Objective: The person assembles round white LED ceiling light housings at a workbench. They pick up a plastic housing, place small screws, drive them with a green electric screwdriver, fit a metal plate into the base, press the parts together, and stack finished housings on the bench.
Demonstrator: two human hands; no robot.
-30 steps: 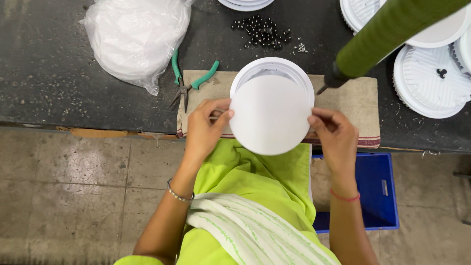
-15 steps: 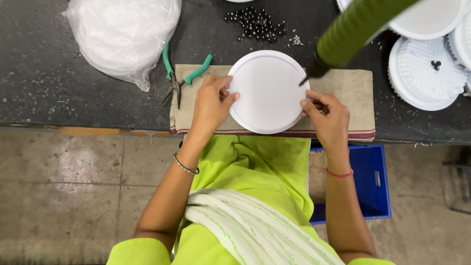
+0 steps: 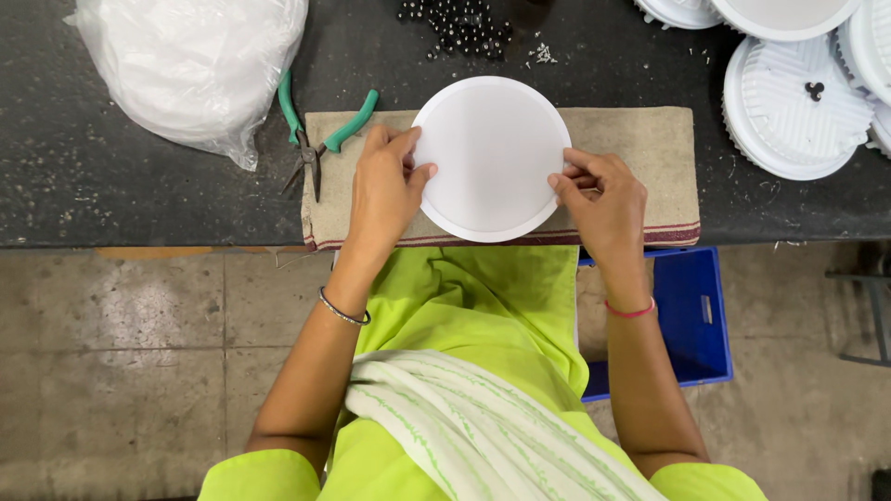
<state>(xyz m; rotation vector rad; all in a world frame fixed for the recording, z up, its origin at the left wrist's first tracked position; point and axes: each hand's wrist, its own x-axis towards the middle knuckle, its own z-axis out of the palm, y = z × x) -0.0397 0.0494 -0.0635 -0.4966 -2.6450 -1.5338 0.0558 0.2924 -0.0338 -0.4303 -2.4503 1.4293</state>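
Your left hand (image 3: 385, 190) and right hand (image 3: 603, 199) each pinch an edge of the white round disc (image 3: 490, 158), which lies between them on the cloth (image 3: 640, 158) at the counter's (image 3: 139, 195) near edge. Each grip is only fingertips; uneven pressure could tip the disc off toward your lap, just behind your hands.
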